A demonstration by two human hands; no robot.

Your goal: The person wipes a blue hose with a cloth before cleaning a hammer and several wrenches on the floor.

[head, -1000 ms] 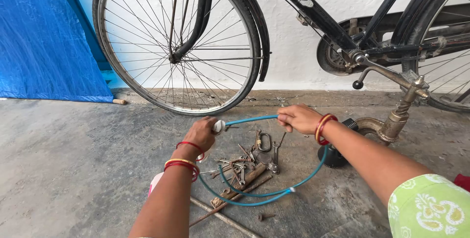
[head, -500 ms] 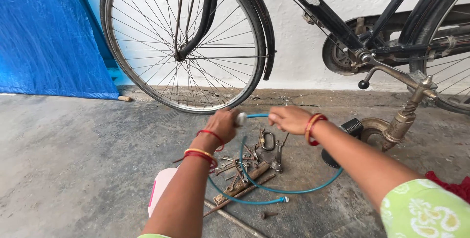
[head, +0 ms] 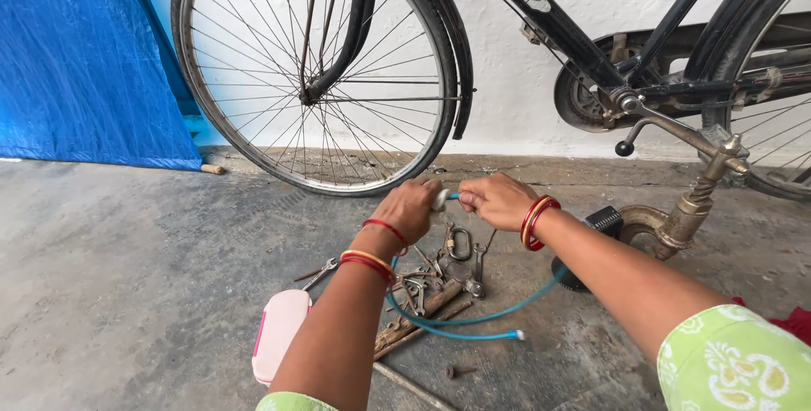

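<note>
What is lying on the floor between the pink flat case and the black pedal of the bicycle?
In the head view, a pile of rusty metal tools and a loop of thin blue hose lie between the pink flat case and the black pedal.

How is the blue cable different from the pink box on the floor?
The blue cable is thin and curls in a loop; the pink box is chunky with rounded corners. Both hands, the left hand and the right hand, hold the cable's upper end, while nothing touches the box. Both rest on the concrete floor.
</note>
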